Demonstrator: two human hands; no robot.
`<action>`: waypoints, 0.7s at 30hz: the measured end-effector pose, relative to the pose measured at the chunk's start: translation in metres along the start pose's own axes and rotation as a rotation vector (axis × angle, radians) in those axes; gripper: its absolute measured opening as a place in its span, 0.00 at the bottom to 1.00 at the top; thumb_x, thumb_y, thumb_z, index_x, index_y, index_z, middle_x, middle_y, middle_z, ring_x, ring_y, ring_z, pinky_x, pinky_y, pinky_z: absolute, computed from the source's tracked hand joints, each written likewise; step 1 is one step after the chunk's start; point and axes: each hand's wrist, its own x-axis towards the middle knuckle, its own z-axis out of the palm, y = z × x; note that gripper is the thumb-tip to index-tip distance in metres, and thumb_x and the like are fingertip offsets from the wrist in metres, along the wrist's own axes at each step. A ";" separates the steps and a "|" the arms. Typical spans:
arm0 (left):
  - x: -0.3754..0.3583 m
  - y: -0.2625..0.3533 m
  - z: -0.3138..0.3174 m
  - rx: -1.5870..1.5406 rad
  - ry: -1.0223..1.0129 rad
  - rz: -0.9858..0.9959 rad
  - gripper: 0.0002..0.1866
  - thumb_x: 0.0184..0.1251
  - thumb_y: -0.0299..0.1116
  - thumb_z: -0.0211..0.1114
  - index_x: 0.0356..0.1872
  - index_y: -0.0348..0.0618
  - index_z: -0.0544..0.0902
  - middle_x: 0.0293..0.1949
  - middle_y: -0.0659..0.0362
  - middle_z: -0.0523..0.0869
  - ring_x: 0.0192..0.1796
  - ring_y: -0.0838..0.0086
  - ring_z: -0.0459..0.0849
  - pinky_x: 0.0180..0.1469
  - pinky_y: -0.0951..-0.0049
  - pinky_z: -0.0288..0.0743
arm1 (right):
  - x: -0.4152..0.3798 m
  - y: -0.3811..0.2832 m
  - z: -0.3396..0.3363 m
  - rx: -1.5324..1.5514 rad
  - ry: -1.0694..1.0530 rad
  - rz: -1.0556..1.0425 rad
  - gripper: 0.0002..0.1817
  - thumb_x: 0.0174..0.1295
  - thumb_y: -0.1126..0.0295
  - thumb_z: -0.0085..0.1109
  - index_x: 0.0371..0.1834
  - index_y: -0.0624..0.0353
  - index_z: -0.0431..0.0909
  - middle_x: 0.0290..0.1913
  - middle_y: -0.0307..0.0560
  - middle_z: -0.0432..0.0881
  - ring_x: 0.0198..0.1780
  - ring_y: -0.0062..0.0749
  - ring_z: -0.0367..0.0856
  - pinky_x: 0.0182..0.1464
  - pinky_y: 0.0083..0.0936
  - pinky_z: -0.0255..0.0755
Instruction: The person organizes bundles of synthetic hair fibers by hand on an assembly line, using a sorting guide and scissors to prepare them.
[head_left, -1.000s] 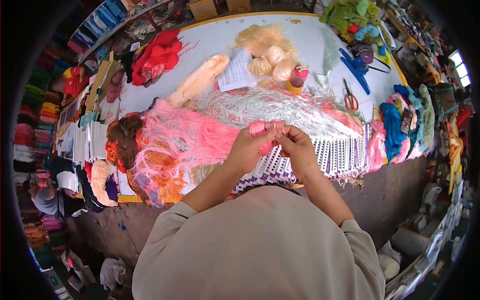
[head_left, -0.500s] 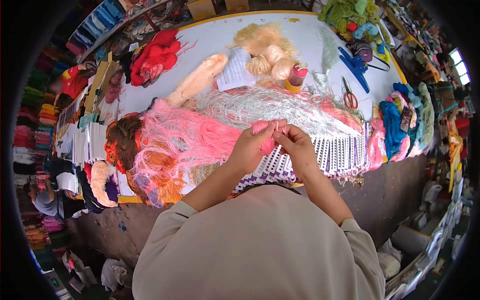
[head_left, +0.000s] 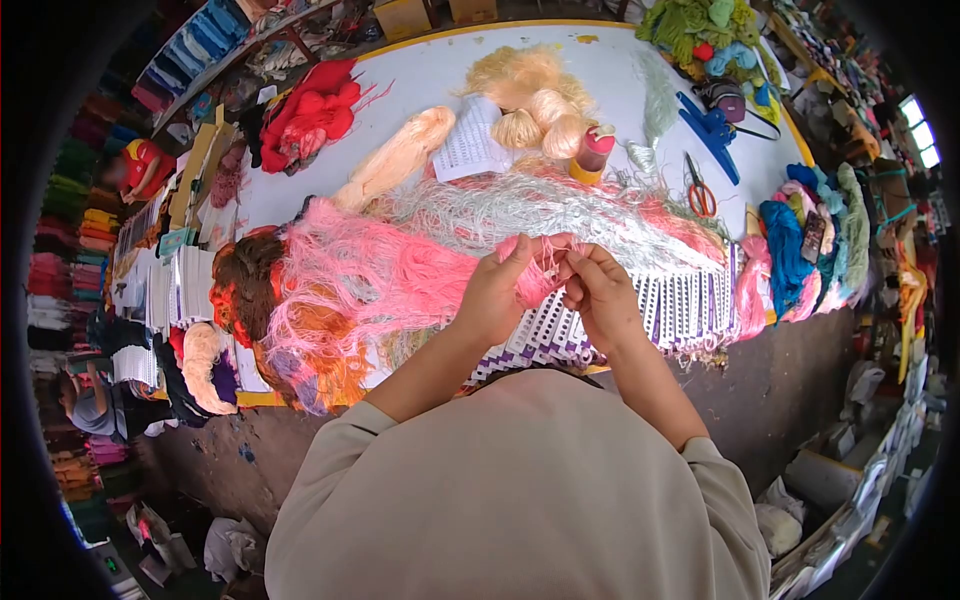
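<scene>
Left grip [head_left: 494,297] and right grip [head_left: 606,300] pinch pink thread [head_left: 534,284] (printed sheet [head_left: 468,143] beyond, illegible).

One camera up on the wearer's head, looking forward and steeply down, close above the beige shirt [head_left: 515,480], hands [head_left: 495,300] near the middle of its wide, round view, the surface [head_left: 425,82] spreading beyond.

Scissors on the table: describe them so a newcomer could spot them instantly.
On the white table, look beyond the right end of the loose silvery threads. The scissors lie there, lower in view than the blue object. Dark blades and orange loop handles set them apart.
</scene>
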 end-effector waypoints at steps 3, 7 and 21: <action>0.001 -0.004 0.005 0.053 0.042 0.009 0.25 0.81 0.43 0.48 0.61 0.28 0.74 0.53 0.52 0.83 0.52 0.71 0.82 0.58 0.69 0.76 | 0.000 0.001 0.001 -0.088 -0.003 -0.002 0.05 0.69 0.69 0.58 0.41 0.57 0.79 0.32 0.31 0.79 0.26 0.12 0.68 0.31 0.14 0.68; -0.002 -0.011 0.006 0.499 0.095 0.074 0.27 0.81 0.46 0.50 0.64 0.30 0.74 0.57 0.53 0.82 0.58 0.74 0.79 0.62 0.73 0.72 | -0.006 -0.003 0.014 -0.272 0.040 -0.029 0.07 0.67 0.68 0.63 0.41 0.58 0.81 0.31 0.30 0.78 0.27 0.10 0.69 0.32 0.13 0.67; 0.001 -0.011 0.007 0.376 0.110 0.143 0.21 0.79 0.39 0.54 0.60 0.32 0.79 0.51 0.58 0.85 0.51 0.78 0.80 0.56 0.76 0.74 | -0.010 -0.006 0.003 0.157 -0.108 0.025 0.02 0.72 0.69 0.53 0.40 0.51 0.74 0.27 0.30 0.72 0.24 0.14 0.64 0.28 0.15 0.62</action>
